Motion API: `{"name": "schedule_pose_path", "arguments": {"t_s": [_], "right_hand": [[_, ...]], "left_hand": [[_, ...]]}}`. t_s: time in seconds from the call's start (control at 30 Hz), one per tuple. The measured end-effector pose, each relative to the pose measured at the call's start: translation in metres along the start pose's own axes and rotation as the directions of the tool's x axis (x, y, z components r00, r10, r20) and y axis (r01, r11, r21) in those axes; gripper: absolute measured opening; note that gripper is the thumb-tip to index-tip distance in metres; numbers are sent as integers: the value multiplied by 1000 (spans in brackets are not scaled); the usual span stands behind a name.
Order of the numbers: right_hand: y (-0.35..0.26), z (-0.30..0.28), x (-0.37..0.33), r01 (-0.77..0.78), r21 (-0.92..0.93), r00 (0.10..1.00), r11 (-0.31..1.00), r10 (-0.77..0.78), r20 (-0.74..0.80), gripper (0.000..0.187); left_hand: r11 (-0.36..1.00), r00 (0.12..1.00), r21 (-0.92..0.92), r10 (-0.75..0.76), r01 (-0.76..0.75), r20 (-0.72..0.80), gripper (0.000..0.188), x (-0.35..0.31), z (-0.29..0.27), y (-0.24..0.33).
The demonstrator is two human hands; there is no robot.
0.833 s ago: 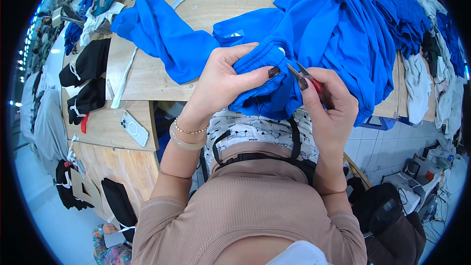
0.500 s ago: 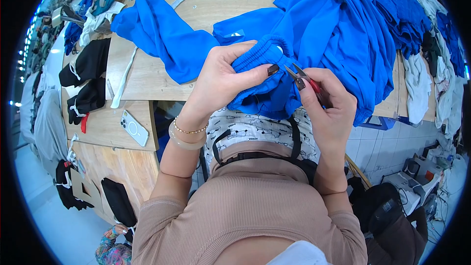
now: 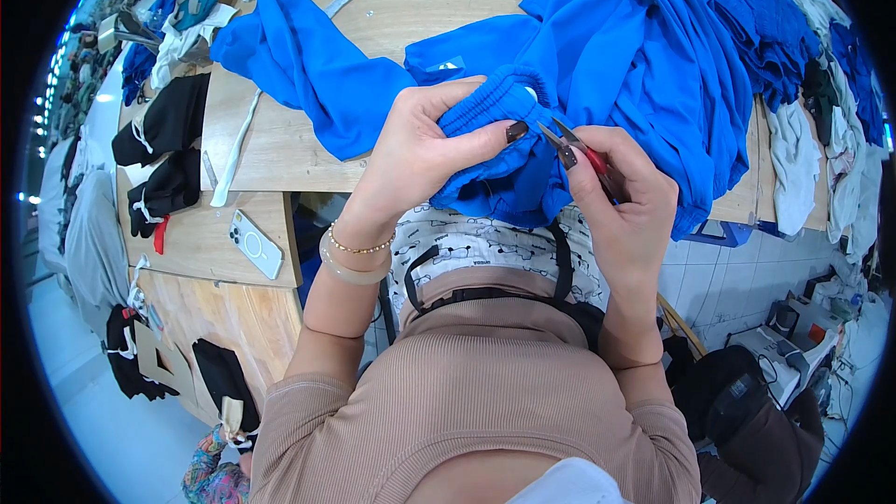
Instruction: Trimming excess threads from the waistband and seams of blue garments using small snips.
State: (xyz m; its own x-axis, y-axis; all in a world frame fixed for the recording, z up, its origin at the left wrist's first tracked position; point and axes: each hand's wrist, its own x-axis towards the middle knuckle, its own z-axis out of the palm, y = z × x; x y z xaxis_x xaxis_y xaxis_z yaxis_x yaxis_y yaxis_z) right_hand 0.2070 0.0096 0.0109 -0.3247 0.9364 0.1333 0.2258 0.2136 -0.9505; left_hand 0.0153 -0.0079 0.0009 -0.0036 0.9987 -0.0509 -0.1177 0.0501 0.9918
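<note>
A bright blue garment (image 3: 644,84) spreads over the table edge and hangs toward my lap. My left hand (image 3: 425,135) pinches its gathered elastic waistband (image 3: 499,98), thumb on top, with a small white round spot showing near the band's edge. Close beside the band, my right hand (image 3: 621,182) grips thread snips (image 3: 591,155) with red on the handle. The two pointed blades are apart and their tips are at the blue cloth by my left thumb. Whether a thread lies between them is too small to tell.
A blue trouser leg or sleeve (image 3: 313,75) lies to the left. A white phone (image 3: 256,243) rests on the lower tabletop, near folded black garments (image 3: 168,131) with white ties. White cloth (image 3: 793,168) hangs at the right. Another person's hand and patterned sleeve (image 3: 219,467) show at lower left.
Both hands stay almost in place, with only a tiny shift of the waistband and snips. At lower left, the other person's hand now has a small beige piece by the black item.
</note>
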Motion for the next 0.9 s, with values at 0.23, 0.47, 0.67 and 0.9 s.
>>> {"name": "schedule_pose_path", "arguments": {"t_s": [0.23,0.47,0.67,0.9], "right_hand": [[5,2,0,97,-4,995,995,-97,-15,10],[8,6,-1,109,25,994,994,-108,-34,10],[11,15,-2,115,147,991,982,-103,-90,11],[13,18,-1,-121,604,992,787,107,60,12]], "left_hand": [[990,996,-118,-74,79,45,17,0,-4,-1],[983,995,-160,-87,94,50,19,-1,-4,-1],[956,995,-279,-83,94,50,18,-2,-1,-5],[932,996,-352,-79,89,43,19,-3,5,-7]]}}
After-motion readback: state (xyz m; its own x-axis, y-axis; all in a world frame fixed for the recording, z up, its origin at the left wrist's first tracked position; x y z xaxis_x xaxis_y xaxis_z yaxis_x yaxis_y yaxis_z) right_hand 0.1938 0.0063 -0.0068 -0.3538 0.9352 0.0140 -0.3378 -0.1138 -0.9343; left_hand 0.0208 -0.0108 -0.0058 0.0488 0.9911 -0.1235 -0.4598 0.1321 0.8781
